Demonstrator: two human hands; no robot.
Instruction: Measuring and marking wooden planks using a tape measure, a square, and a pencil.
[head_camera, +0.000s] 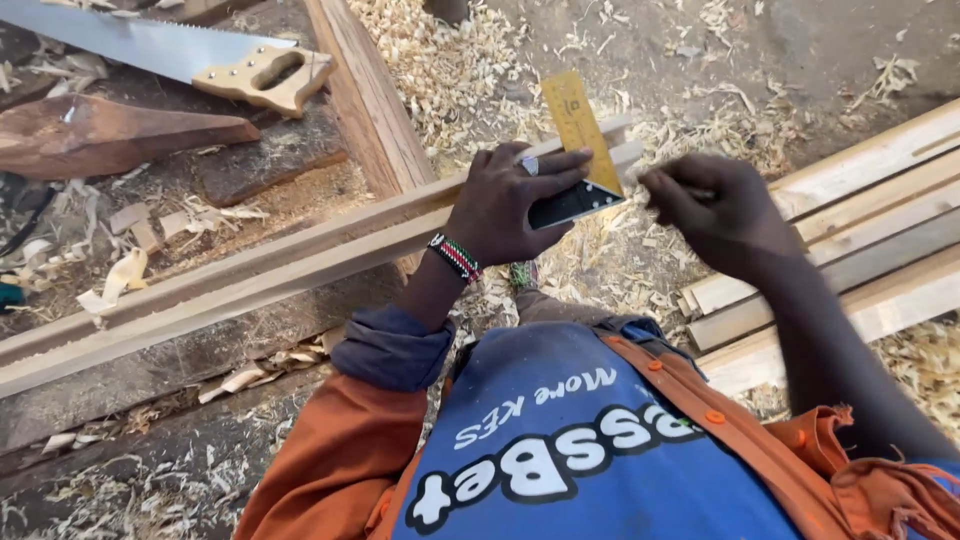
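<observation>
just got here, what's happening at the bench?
A person is marking wood. Their left hand presses a try square with a yellow blade against a long wooden strip lying across the workbench. Their right hand is pinched next to the square's edge as if gripping a pencil, which is too hidden to confirm. A handsaw lies unused at the back. More planed strips are stacked on the right, and wood shavings cover the ground.

1 head-worn view, steeply downward and close over the workbench (250, 350) edge.
</observation>
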